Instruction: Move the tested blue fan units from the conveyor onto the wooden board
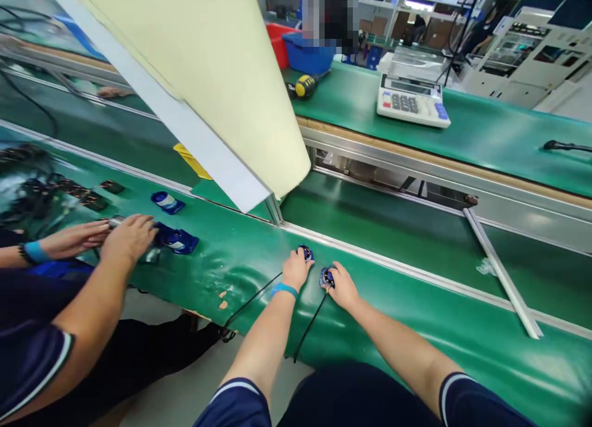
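Note:
My left hand (296, 271) is closed on a small blue round part (306, 252) with a dark centre, on the green table mat. Beside it, my right hand (344, 285) grips a second blue round part (326, 277), which shows a dark, ribbed inside. A black cable (309, 328) runs from the right-hand part towards the table's front edge. Another black cable (253, 299) trails down and left from my left hand. The two parts are a small gap apart. My fingers partly cover both.
To my left, a co-worker's hands (127, 239) work by blue parts (182, 242). A tilted panel with yellow paper (208, 76) overhangs the table. The raised shelf holds a calculator (411, 103), a screwdriver (306, 85) and a blue bin (309, 52). A metal bar (502, 273) lies right.

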`<state>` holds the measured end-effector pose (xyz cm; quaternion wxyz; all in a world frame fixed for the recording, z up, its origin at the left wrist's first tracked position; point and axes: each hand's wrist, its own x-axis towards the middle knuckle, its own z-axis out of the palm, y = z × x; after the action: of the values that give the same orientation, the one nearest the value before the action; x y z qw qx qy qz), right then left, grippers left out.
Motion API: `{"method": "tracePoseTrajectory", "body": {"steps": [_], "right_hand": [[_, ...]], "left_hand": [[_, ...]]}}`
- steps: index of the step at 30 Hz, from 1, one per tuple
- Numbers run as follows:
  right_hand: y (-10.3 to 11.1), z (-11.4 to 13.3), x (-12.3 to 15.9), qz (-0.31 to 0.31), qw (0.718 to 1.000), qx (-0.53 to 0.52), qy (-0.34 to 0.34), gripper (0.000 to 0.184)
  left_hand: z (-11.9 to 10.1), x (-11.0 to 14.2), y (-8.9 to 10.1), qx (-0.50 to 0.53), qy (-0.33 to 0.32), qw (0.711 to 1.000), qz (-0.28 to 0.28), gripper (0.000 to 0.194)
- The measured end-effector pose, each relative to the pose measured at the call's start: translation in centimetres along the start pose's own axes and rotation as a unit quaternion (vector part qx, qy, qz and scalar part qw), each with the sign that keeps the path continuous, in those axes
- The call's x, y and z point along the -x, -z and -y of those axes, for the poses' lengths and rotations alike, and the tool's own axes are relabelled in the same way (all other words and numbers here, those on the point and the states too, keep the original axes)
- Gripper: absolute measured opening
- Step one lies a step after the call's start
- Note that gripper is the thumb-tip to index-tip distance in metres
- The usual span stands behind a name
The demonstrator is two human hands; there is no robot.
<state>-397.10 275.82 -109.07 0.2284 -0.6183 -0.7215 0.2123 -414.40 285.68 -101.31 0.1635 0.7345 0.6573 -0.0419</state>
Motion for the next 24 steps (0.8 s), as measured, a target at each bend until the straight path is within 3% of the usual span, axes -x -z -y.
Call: {"method": "tracePoseTrajectory", "body": {"steps": [4, 8, 12, 16, 19, 22, 24], "right_hand": [[-0.6, -1.0, 0.0, -0.023, 0.999, -0.002, 0.032, 0.039], [0.2, -2.8, 2.0, -0.039, 0.998, 0.025, 0.042, 0.036], [0.9, -4.2, 5.4, -0.061, 0.997, 0.054, 0.005, 0.035], [1.7, -4.0, 7.3, -0.062, 0.996, 0.046, -0.037, 0.038], [3.0, -3.7, 8.5, -0.073, 0.996, 0.022, -0.037, 0.038], [4.3, -3.9, 10.8, -0.092, 0.995, -0.011, -0.04, 0.041], [5.2, -4.3, 12.5, -0.071, 0.995, -0.029, -0.059, 0.04]], "left_hand": [[0.5, 0.5, -1.0, 0.013, 0.02, 1.0, -0.01, 0.039], [1.1, 2.2, -1.5, 0.02, 0.031, 0.999, -0.004, 0.031], [1.4, 4.2, -1.8, 0.023, 0.032, 0.999, -0.007, 0.034], [0.8, 5.9, -1.6, 0.016, 0.041, 0.999, -0.018, 0.036], [0.1, 8.7, -2.3, 0.016, 0.029, 0.999, -0.033, 0.032], [-0.2, 12.5, -4.5, 0.045, 0.005, 0.993, -0.11, 0.036], [-0.4, 14.7, -6.3, 0.054, 0.008, 0.99, -0.131, 0.035]]}}
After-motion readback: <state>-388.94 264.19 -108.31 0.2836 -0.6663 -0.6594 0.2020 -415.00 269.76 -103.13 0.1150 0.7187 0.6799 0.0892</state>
